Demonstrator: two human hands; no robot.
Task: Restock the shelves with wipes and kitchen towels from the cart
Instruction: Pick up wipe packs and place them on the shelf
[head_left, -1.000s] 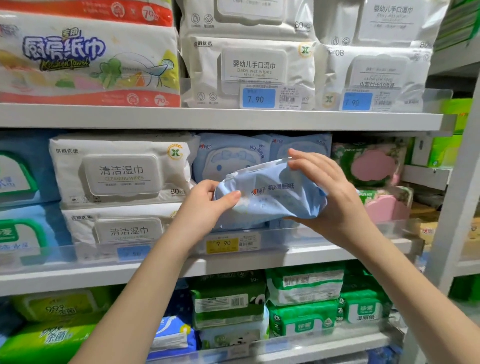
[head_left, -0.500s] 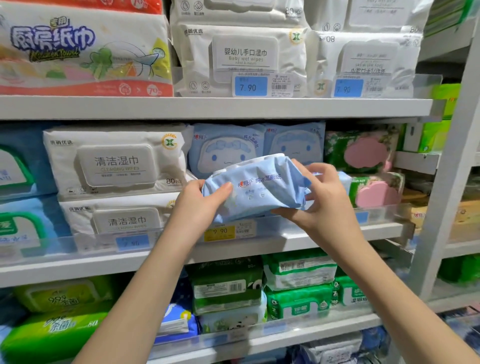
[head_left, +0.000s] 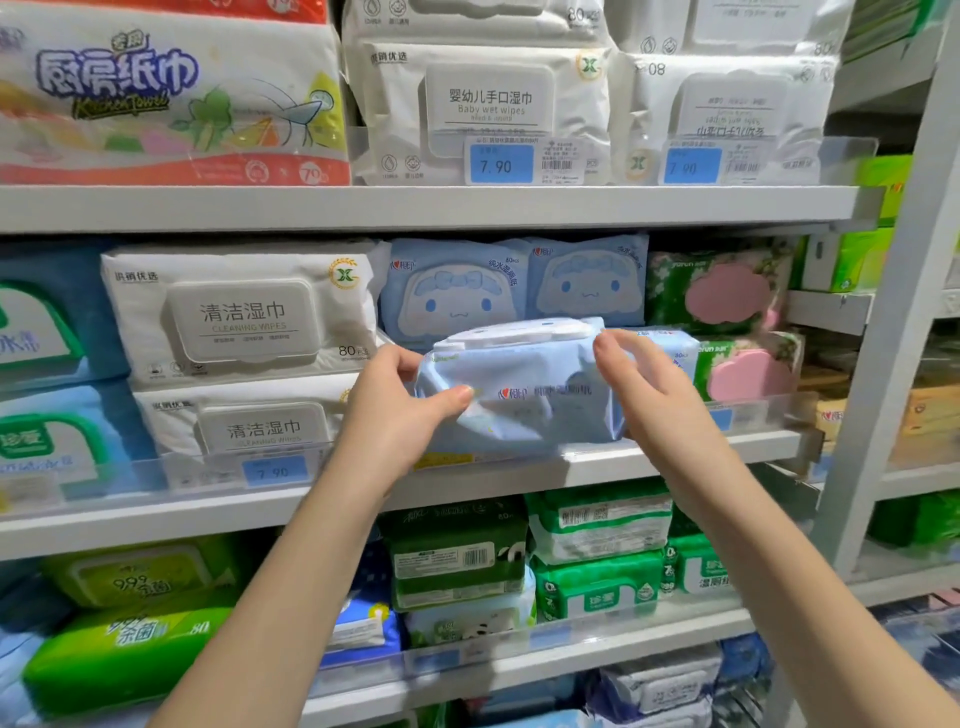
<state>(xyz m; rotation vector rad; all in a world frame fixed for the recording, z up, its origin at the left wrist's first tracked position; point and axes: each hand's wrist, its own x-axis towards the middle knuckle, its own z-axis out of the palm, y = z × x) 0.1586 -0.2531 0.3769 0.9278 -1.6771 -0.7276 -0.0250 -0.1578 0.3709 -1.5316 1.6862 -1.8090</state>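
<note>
white cleaning wipes (head_left: 244, 312) sit stacked at the left of the middle shelf (head_left: 675, 457). the left grip (head_left: 400, 410) clamps the left end of a pale blue wipes pack (head_left: 535, 400), held at the shelf's front lip. the right grip (head_left: 644, 395) curls onto the pack's upper right corner. green-and-pink packs (head_left: 727, 296) lie just beside.
</note>
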